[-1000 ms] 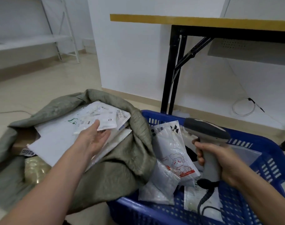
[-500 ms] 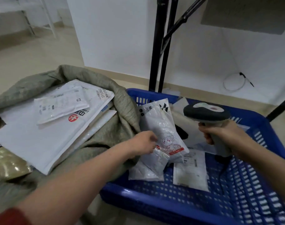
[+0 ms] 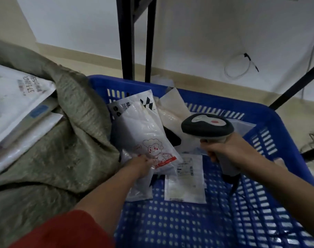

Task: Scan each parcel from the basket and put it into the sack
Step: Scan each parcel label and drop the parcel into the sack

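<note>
Fingers of the left hand (image 3: 139,166) pinch the lower corner of 1 glossy white plastic parcel (image 3: 143,133) with a red cartoon figure, tilted in 1 blue perforated plastic basket (image 3: 256,109). Right of them lies 1 flat white labelled parcel (image 3: 185,185), and fingers of the right hand (image 3: 224,153) wrap 1 grey handheld scanner (image 3: 207,127); left sits 1 grey-green woven sack (image 3: 63,140).

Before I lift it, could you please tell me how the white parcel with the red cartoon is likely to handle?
The parcel is a crinkled, glossy plastic pouch, so it will probably flop and sag from the corner your left hand pinches. The shiny film may be slippery. It looks thin and softly filled, so likely light.
</note>
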